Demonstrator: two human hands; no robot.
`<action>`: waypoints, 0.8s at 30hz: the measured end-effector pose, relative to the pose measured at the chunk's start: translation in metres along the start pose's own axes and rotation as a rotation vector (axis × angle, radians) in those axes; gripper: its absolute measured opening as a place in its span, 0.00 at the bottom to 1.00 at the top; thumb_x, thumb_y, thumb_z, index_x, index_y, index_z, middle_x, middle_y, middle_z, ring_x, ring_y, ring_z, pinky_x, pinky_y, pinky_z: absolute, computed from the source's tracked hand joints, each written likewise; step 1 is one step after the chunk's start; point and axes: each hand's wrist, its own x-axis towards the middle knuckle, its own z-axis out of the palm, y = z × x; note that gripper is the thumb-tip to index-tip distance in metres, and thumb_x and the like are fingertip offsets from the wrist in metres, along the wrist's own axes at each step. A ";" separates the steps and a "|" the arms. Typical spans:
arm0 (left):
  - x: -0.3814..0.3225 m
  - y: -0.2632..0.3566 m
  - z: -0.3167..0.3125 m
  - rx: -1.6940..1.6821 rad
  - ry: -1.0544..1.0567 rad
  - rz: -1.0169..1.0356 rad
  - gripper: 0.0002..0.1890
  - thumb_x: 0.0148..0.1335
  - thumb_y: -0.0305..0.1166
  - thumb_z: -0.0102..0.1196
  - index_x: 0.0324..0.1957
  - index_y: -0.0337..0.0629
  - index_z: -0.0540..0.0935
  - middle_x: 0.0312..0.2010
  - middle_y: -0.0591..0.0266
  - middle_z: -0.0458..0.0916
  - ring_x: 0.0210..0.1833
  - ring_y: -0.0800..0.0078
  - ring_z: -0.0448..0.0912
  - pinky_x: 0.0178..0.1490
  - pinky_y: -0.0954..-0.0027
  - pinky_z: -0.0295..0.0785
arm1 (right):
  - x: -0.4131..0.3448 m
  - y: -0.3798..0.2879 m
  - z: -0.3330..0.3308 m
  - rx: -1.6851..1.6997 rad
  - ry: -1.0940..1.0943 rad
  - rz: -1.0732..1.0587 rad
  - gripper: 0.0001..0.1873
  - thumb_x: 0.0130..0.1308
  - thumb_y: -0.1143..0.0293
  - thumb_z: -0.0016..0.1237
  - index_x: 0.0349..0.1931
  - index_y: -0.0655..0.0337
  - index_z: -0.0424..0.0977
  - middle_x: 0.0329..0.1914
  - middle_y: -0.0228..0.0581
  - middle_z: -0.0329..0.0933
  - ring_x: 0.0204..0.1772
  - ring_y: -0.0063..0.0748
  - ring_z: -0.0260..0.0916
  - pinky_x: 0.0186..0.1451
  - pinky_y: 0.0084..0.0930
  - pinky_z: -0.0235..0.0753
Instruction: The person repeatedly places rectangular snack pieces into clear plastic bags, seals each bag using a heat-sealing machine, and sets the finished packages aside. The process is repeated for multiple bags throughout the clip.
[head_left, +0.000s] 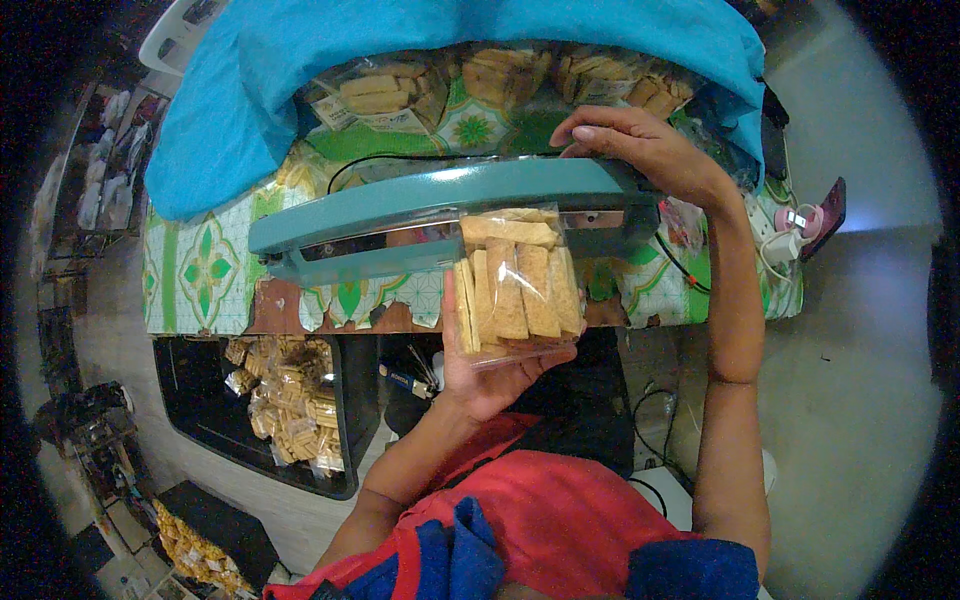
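A clear plastic packet of flat tan crackers or biscuit sticks (517, 289) rests in my left hand (491, 379), its palm beneath and fingers around the lower edge. The packet's upper end lies at the front of a teal bar-type impulse heat sealer (442, 191). My right hand (619, 139) is over the sealer's right end, fingers bent and touching or just above its top; what lies under the palm is hidden.
Behind the sealer, filled packets (382, 94) sit partly under a blue cloth (375, 30) on the patterned tablecloth (202, 262). A black crate (349, 420) of small packets stands below left. Cables and a plugged power strip (765, 217) are at right.
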 end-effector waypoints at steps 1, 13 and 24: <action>0.000 0.000 0.000 0.006 0.000 0.002 0.49 0.54 0.75 0.31 0.68 0.51 0.55 0.63 0.45 0.64 0.59 0.48 0.71 0.57 0.48 0.71 | 0.000 0.000 0.000 0.001 -0.002 0.000 0.17 0.71 0.59 0.39 0.47 0.64 0.72 0.39 0.38 0.78 0.46 0.22 0.73 0.51 0.19 0.71; -0.002 0.000 -0.002 0.023 0.038 0.012 0.47 0.55 0.75 0.30 0.68 0.51 0.57 0.62 0.48 0.66 0.58 0.47 0.71 0.57 0.47 0.71 | 0.000 0.000 -0.001 -0.061 0.006 -0.015 0.18 0.71 0.58 0.39 0.46 0.64 0.73 0.39 0.36 0.77 0.46 0.22 0.72 0.51 0.19 0.69; -0.002 0.000 -0.002 -0.027 0.007 0.010 0.47 0.56 0.74 0.30 0.68 0.51 0.55 0.63 0.46 0.63 0.60 0.44 0.69 0.57 0.43 0.70 | 0.000 0.000 0.000 -0.008 -0.009 -0.022 0.17 0.72 0.60 0.38 0.46 0.65 0.73 0.40 0.36 0.77 0.47 0.22 0.72 0.52 0.19 0.70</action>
